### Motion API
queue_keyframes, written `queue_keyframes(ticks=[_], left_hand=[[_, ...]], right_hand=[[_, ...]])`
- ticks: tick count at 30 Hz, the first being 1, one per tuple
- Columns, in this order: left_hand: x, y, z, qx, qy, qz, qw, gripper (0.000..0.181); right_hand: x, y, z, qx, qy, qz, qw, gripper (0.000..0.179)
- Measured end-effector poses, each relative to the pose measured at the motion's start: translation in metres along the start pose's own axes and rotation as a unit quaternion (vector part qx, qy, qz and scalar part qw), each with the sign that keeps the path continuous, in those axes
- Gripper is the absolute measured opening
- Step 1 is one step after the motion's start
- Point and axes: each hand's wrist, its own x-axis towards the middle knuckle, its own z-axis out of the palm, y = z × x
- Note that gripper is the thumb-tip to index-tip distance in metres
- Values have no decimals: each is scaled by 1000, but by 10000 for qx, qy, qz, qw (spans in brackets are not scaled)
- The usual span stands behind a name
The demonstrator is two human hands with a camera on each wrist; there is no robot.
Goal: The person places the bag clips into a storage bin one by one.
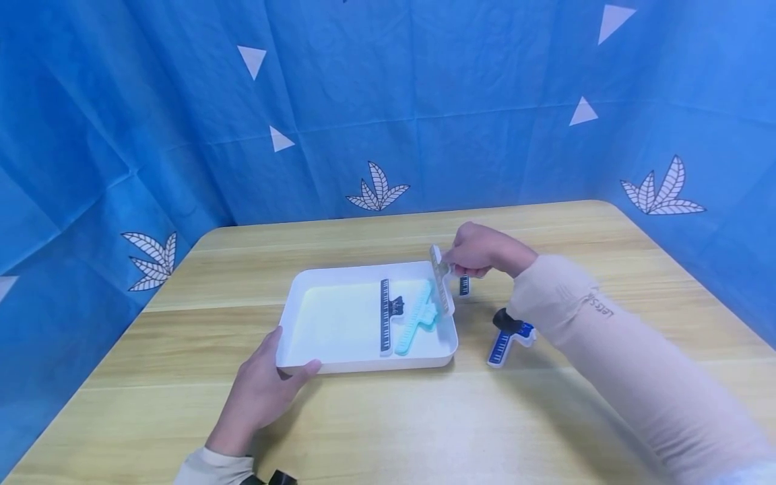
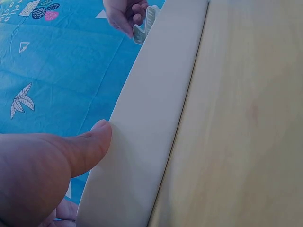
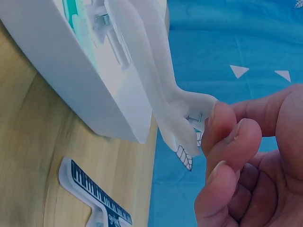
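My left hand point(image 1: 261, 384) grips the near left corner of a white tray point(image 1: 339, 368), its thumb point(image 2: 94, 146) against the outer wall. At the tray's right end my right hand point(image 1: 475, 249) pinches a white clip point(image 1: 442, 283) with a long keyboard-patterned jaw. In the right wrist view, the fingertips hold this clip point(image 3: 147, 56) by its handle, beside the tray's wall. Inside the tray lie a black keyboard-patterned clip point(image 1: 385, 316) and a mint-green clip point(image 1: 415, 320), the held clip standing tilted just right of the green one.
A blue keyboard-patterned clip point(image 1: 500, 347) lies on the wooden table point(image 1: 424, 424) under the right wrist. Another dark clip point(image 1: 464, 285) lies right of the tray, partly hidden by the right hand. A blue patterned cloth point(image 1: 376, 101) hangs behind the table.
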Motion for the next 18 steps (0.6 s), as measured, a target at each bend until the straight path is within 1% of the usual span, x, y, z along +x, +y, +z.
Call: queue_keyframes(ticks=[8,18], left_hand=[[1,0,0,33,18,43,10000,103],[1,-1,0,-6,-24,-8,10000,103]], right_hand=[[2,-3,5,0,17,-12,10000,34],[5,-8,10,-87,0,41,10000,34]])
